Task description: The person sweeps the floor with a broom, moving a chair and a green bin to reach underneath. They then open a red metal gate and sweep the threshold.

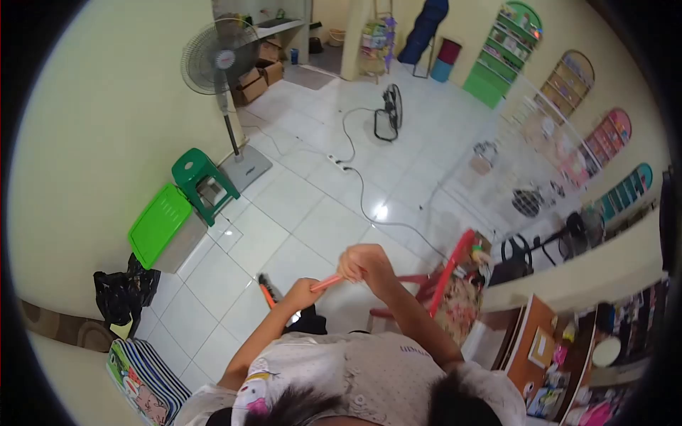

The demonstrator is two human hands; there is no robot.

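A pink stick-like object [327,282] slants between my two hands in front of my chest. My left hand [304,292] has its fingers wrapped round the lower end. The upper end meets my right hand [361,263], whose fingers are curled closed around it. Below my left hand, an orange and black brush-like object [266,291] lies near the floor.
A red chair [451,273] stands close at the right. At the left are a green stool [195,170], a bin with a green lid [160,226] and a standing fan [224,60]. Cables and a power strip [337,162] lie on the tiled floor.
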